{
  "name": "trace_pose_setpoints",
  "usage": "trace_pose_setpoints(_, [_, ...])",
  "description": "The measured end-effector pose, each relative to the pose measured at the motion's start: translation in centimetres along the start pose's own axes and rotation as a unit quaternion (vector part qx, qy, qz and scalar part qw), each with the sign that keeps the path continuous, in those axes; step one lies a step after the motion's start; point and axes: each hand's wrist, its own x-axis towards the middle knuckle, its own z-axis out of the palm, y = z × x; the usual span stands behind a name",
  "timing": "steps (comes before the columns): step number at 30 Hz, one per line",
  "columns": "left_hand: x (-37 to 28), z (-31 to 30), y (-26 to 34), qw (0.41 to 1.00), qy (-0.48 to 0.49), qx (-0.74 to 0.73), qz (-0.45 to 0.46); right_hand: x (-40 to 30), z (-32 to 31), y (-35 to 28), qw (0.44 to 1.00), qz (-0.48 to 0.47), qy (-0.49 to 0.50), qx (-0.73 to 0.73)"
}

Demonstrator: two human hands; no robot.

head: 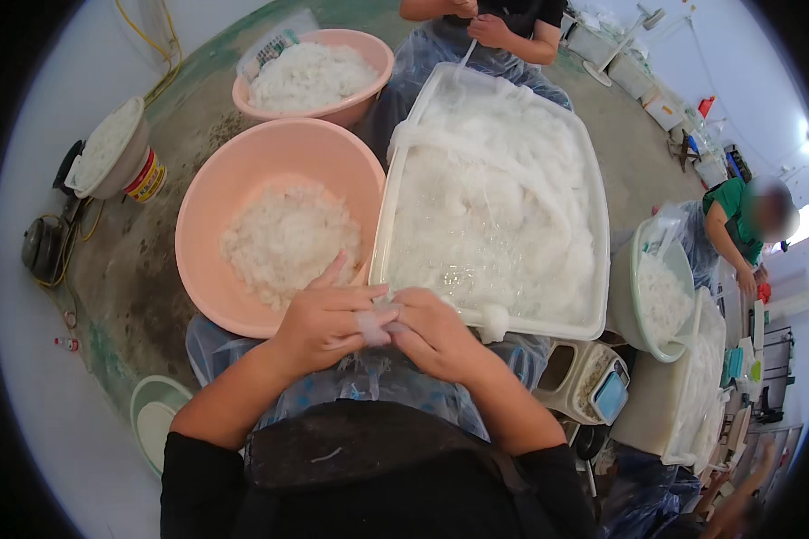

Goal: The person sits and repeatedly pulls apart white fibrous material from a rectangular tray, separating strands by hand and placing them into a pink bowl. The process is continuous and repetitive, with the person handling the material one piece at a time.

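Note:
My left hand (334,316) and my right hand (437,331) meet above my lap, at the near rims of a basin and a tub. A pale, translucent strip (374,329) crosses the fingers of my left hand. My right fingers close on a greyish bit of what looks like the same strip; its ends are hidden. To the left, a pink plastic basin (205,202) holds a loose heap of white stringy material (293,236), possibly casings. The white plastic tub (600,202) on the right contains wet white strands (492,195) in water. One clump (494,323) hangs over its near rim.
Opposite me, a person's hands (489,30) hold a strand above the tub's far end. Another pink basin (377,74) stands behind the first. A plastic stool (566,377), a green basin (677,343) and a co-worker (731,209) are at the right.

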Motion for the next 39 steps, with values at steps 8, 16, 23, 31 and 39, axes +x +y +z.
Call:
trace_pose_setpoints(8, [-0.9, 1.1, 0.7, 0.951, 0.063, -0.275, -0.124, -1.4, -1.4, 0.2, 0.899, 0.111, -0.051, 0.421])
trace_pose_setpoints(16, [-0.7, 2.0, 1.5, 0.844, 0.165, -0.437, -0.263, -0.3, -0.5, -0.6, 0.928, 0.053, -0.140, 0.342])
trace_pose_setpoints(23, [-2.1, -1.1, -0.7, 0.837, 0.013, -0.417, -0.355, -1.4, -0.3, 0.4, 0.983, 0.082, 0.055, 0.157])
trace_pose_setpoints(31, [0.8, 2.8, 2.3, 0.977, -0.115, -0.176, 0.024, 0.6, -2.3, -2.6, 0.840, -0.030, 0.005, 0.542])
trace_pose_setpoints(39, [0.2, 1.6, -1.3, 0.984, 0.088, 0.145, -0.060, -0.9, 2.7, 4.6, 0.993, -0.075, -0.043, 0.083])
